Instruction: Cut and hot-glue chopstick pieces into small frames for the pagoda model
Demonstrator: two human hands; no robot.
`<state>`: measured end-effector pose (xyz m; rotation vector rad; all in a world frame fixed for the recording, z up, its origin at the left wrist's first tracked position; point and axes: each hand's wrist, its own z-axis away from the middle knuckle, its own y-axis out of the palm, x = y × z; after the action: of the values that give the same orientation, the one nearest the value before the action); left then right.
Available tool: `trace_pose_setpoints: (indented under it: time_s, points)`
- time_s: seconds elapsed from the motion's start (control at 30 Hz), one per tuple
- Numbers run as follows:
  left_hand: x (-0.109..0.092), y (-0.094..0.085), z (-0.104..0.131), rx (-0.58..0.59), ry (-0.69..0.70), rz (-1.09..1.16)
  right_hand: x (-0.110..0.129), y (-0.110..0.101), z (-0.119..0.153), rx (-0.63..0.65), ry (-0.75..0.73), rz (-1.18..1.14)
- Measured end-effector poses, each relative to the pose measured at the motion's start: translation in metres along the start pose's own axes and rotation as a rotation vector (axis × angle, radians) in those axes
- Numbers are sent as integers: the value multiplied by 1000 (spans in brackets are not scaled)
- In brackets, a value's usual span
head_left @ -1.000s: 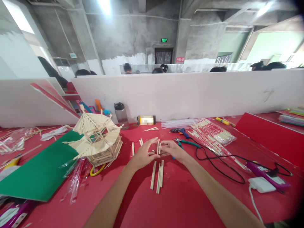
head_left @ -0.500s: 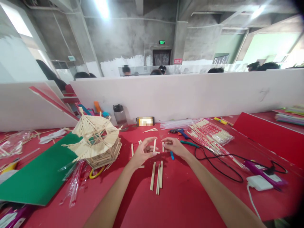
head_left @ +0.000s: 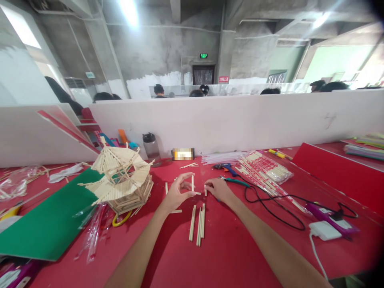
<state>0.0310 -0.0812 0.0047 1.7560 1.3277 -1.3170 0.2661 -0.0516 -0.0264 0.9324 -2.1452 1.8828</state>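
Note:
Between the thumb and fingers of my left hand (head_left: 177, 195) is a thin wooden stick (head_left: 192, 183), held upright. A short stick end points right from its foot, so the two make an L shape. My right hand (head_left: 221, 189) pinches a short wooden piece (head_left: 205, 191) just to the right, with a small gap between the two hands. Below them, several longer wooden sticks (head_left: 199, 227) lie roughly side by side on the red tabletop (head_left: 180, 260). Another stick (head_left: 176, 211) rests under my left wrist.
A wooden stick pavilion model (head_left: 120, 180) stands at left by a green board (head_left: 45, 220). At right are a blue glue gun (head_left: 228, 167), green-handled pliers (head_left: 238, 182), bagged sticks (head_left: 270, 168), black cable and a purple power strip (head_left: 330, 220). A bottle (head_left: 151, 148) stands behind.
My right hand has dipped and turned slightly, its fingers drawn closer around the short piece. It now mostly covers the blue item beneath it. The left hand keeps almost the same pose.

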Motion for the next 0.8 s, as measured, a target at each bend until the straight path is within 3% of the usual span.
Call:
trace_pose_setpoints:
  time_s: [0.23,0.47,0.53,0.67,0.8]
  points:
    - [-2,-5,1,28,42,211,10,3,4,31,-68,226]
    - [-1,-6,1,31,64,216,7,-2,3,-49,-45,38]
    - [-1,-5,1,30,73,97,12,-7,4,-81,-54,-149]
    - [-5,2,4,31,81,-373,32,-11,8,-37,-110,-608]
    - [-7,9,7,127,162,-697,47,-6,11,4,-98,-778]
